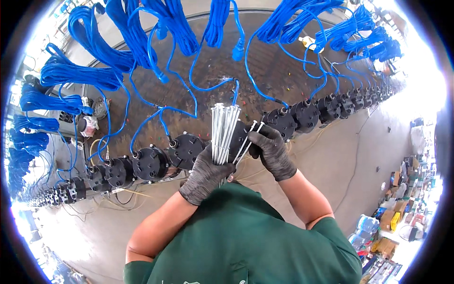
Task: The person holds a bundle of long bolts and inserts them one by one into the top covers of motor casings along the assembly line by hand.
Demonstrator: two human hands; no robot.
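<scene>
A bundle of long, thin silver bolts (223, 135) with heads at the top stands nearly upright in my left hand (204, 177), which wears a dark grey glove. My left fingers are wrapped around its lower part. My right hand (273, 154), gloved too, is closed on two more long bolts (245, 144) that tilt just right of the bundle. Their lower ends reach down to my left fingers. Behind both hands runs a row of round black housings (187, 150); the one between my hands is partly hidden by the bolts.
Coiled blue cables (177, 28) hang in an arc beyond the row, with leads running to the housings. Behind lies a dark, worn work surface (208, 102) with small coloured bits. Cardboard boxes (387, 220) and large plastic bottles (368, 223) stand at the right. A thin cord (352, 177) lies on the floor.
</scene>
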